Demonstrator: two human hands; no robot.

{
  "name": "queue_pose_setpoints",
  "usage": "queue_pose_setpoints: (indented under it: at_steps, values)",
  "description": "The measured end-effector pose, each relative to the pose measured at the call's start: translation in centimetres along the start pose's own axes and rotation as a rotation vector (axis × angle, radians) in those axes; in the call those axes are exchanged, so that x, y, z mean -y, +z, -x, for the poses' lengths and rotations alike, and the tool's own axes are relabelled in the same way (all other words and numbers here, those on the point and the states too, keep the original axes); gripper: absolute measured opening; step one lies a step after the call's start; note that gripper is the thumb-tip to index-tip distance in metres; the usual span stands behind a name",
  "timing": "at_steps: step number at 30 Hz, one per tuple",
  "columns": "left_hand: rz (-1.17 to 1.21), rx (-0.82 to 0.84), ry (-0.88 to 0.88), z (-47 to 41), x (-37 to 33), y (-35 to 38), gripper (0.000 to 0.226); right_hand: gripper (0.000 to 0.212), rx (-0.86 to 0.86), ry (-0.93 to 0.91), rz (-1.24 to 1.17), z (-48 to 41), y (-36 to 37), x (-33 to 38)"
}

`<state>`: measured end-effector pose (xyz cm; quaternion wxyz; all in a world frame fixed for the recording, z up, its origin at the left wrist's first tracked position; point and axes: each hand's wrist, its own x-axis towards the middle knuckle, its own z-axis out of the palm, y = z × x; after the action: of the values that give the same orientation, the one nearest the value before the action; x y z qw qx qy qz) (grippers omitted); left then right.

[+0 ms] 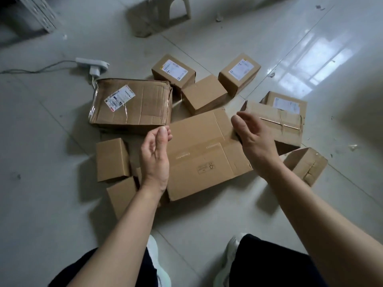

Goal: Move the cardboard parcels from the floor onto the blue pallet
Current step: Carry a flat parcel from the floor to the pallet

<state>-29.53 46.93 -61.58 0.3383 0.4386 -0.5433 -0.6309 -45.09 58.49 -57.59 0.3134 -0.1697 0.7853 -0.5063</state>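
Your left hand (pixel 155 156) and right hand (pixel 256 139) both hang with the fingers loosely curled and nothing in them, palms turned toward each other, over the large flat parcel (pixel 207 160), which lies on the floor (pixel 51 141) beneath and between them. That looks like the one to take, so spread your fingers wider before you go down and set them on its two short sides: left fingers at the edge under your left palm, right fingers at the edge under your right palm. Hook your fingertips under the bottom edge rather than squeezing the walls, since the cardboard looks thin and creased and would likely buckle. Just beyond your right fingers the torn-top parcel (pixel 277 125) sits against or over the big one's corner, which of the two is unclear, so lift that side slowly. Beyond your left fingertips lies the taped parcel (pixel 132 104) with its label. Outside your left wrist a small plain parcel (pixel 113 159) and a nearer small parcel (pixel 122 195) crowd the corner, so raise the load straight up to avoid dragging them. The blue pallet is not in view; find it before you turn
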Motion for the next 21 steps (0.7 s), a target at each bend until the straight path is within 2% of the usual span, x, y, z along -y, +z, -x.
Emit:
queue_pose_setpoints:
  at_steps: [4, 10, 12, 15, 17, 19, 21]
  values:
    - [-0.086, 0.001, -0.027, -1.9, 6.3, -0.3, 0.024, 0.08, -0.008, -0.021, 0.034, -3.6, 1.0, -6.2]
    - [-0.277, -0.056, -0.035, -4.5, 14.0, -1.1, 0.024, 0.087, -0.024, 0.001, 0.122, -8.4, 2.0, -15.5]
    - [-0.413, -0.1, -0.055, -5.5, 16.2, -1.2, 0.03, 0.081, -0.059, 0.025, 0.153, -10.1, 2.3, -18.0]
    - [-0.624, -0.12, -0.287, -6.8, 18.9, -1.4, 0.053, 0.067, -0.191, 0.133, 0.16, -12.5, 2.4, -21.5]
    - [-0.716, -0.088, -0.485, -7.2, 20.4, -1.6, 0.075, 0.075, -0.233, 0.22, 0.194, -13.4, 2.4, -23.4]
    - [-0.674, -0.05, -0.598, -7.4, 21.4, -1.8, 0.082, 0.084, -0.222, 0.305, 0.262, -13.7, 2.4, -24.9]
    - [-0.54, -0.018, -0.663, -7.6, 22.0, -1.6, 0.079, 0.087, -0.183, 0.355, 0.292, -13.8, 2.4, -26.0]
